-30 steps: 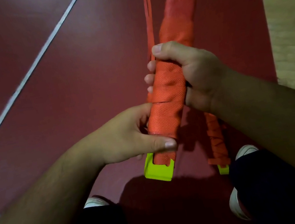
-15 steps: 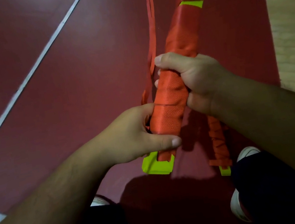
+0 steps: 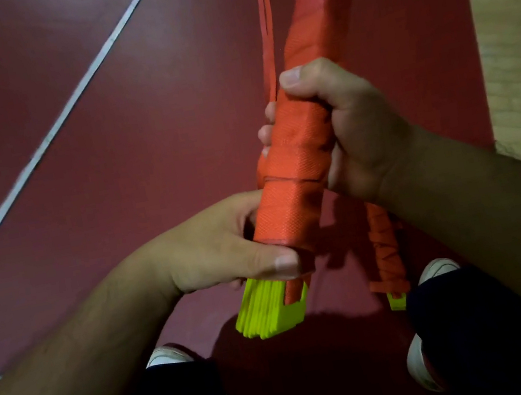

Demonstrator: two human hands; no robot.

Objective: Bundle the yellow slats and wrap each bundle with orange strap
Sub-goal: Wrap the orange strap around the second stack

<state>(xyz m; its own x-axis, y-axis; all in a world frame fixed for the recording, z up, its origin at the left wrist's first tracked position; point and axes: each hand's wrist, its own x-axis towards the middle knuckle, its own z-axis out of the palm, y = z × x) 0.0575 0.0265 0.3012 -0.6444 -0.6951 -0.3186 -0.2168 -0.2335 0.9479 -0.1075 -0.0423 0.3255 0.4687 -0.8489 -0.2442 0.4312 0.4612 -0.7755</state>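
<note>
Left hand point(image 3: 223, 249) gripping near end of strap-wrapped slat bundle point(image 3: 307, 154), right hand point(image 3: 344, 127) clasping it farther up, loose strap point(image 3: 266, 32) trailing left, red floor point(image 3: 105, 155) beneath

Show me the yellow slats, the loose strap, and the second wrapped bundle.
yellow slats point(image 3: 269, 314), head view, bare ends below the wrapping.
loose strap point(image 3: 269, 56), head view, middle of the hanging length.
second bundle point(image 3: 385, 252), head view, its crisscrossed wrapping.

Orange-strapped bundle of flat yellow plastic slats point(image 3: 293, 212): top end cut off at frame edge, ditto loose orange strap tail point(image 3: 267, 39). Left hand point(image 3: 219, 249) fingers hidden behind it. Second strapped bundle point(image 3: 385, 252) mostly behind right forearm point(image 3: 461, 196), prob. lying on floor.
</note>
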